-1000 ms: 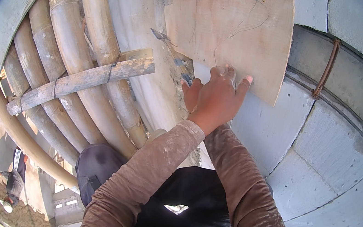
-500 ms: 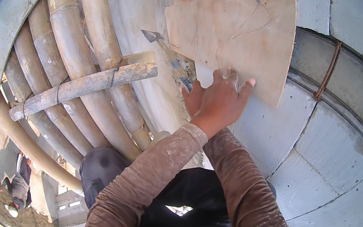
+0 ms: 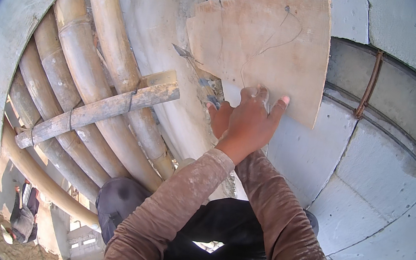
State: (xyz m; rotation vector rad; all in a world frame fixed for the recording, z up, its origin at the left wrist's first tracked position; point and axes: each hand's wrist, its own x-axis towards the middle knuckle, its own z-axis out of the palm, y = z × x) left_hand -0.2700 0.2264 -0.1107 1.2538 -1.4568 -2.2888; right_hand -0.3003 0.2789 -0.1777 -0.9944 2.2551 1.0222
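My forearms cross, the left over the right. My left hand rests with fingers spread on the lower edge of a thin tan plywood board, whose surface carries a loose thin wire. Partly covered beneath it, my right hand is closed at the near end of a trowel; most of its fingers are hidden. The trowel's small grey blade points away to the left, over the gap between the plastered wall and the board.
Tied bamboo poles with a crosspiece fill the left. Pale blocks lie under the board and to the right, where steel bars run in a channel. At lower left, another person is far below.
The whole view has shifted slightly. The trowel's blade has moved a little to the right against the wall. My left hand stays on the board.
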